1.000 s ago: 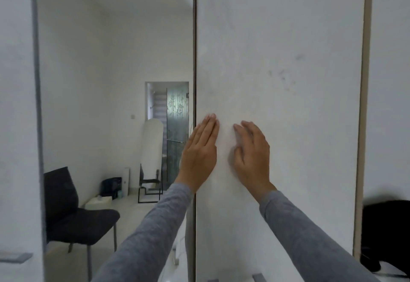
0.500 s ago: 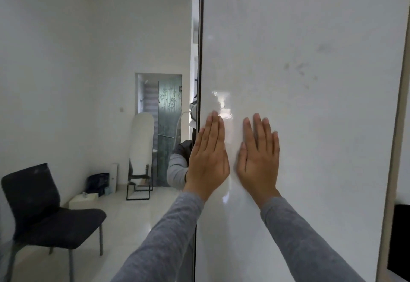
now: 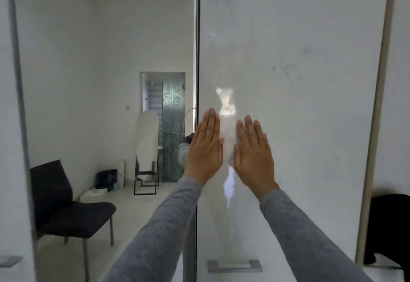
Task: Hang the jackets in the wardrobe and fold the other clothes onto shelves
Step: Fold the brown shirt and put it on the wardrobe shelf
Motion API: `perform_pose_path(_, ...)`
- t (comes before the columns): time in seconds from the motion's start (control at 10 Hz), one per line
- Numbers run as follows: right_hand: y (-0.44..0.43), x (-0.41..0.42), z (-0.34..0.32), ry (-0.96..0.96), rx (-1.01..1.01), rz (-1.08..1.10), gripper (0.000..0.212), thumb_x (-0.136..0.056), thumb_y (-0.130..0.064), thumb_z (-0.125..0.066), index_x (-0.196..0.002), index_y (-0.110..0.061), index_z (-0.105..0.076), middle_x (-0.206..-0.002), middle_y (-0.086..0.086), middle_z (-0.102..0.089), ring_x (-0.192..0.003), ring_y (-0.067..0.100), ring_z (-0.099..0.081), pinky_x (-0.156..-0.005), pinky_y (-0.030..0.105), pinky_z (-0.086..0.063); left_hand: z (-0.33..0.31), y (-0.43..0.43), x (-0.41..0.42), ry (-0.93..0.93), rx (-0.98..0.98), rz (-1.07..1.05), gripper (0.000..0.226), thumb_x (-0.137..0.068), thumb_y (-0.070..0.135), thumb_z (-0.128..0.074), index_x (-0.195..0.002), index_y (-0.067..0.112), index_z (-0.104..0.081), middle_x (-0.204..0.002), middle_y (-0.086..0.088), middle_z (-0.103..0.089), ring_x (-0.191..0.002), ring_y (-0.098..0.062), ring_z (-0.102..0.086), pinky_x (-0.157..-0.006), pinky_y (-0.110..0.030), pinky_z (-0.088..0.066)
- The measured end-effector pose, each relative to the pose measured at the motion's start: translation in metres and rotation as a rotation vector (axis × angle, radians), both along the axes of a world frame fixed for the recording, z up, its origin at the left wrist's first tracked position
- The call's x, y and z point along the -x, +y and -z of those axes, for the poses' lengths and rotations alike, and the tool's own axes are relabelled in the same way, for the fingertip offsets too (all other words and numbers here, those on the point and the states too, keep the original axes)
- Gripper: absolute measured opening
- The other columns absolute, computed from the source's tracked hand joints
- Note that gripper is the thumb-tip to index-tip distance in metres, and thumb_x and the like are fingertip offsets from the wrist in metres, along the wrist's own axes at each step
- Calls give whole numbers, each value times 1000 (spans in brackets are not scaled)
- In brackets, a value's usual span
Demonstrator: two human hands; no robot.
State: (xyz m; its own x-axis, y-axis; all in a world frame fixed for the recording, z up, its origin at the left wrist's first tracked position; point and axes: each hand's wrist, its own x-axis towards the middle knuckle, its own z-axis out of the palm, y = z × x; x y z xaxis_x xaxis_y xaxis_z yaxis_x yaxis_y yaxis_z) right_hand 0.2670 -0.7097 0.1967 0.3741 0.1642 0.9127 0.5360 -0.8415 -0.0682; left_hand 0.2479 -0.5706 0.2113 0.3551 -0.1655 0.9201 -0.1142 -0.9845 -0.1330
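Note:
I stand close to a wardrobe with tall sliding doors. My left hand (image 3: 205, 148) and my right hand (image 3: 253, 151) both press flat, fingers straight, side by side on the glossy white door (image 3: 299, 126), near its left edge. A grey metal handle (image 3: 234, 266) sits low on this door. Past the door's right edge, a dark garment (image 3: 387, 226) shows through a narrow gap. No other clothes are in view.
Left of the white door is a mirrored door (image 3: 99, 82). It reflects a black chair (image 3: 66, 206), a standing oval mirror, small boxes on the floor and a glass doorway. Another grey handle (image 3: 10, 260) shows at the far left edge.
My right hand's fingers were bent a second ago and now lie flat like the left's. The view swung left, then back right, so the gap with the dark garment shows again.

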Motion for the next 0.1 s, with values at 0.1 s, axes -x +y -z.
perform_pose_path(0.1, -22, 23, 10, 189, 52, -84, 72, -85, -7, -38, -151, -19, -10, -159, -2, 0, -147, 17, 2, -117, 38, -23, 5, -9, 24, 160, 61, 1, 63, -97, 38, -14, -148, 5, 3, -157, -9, 9, -145, -18, 10, -118, -32, 2)
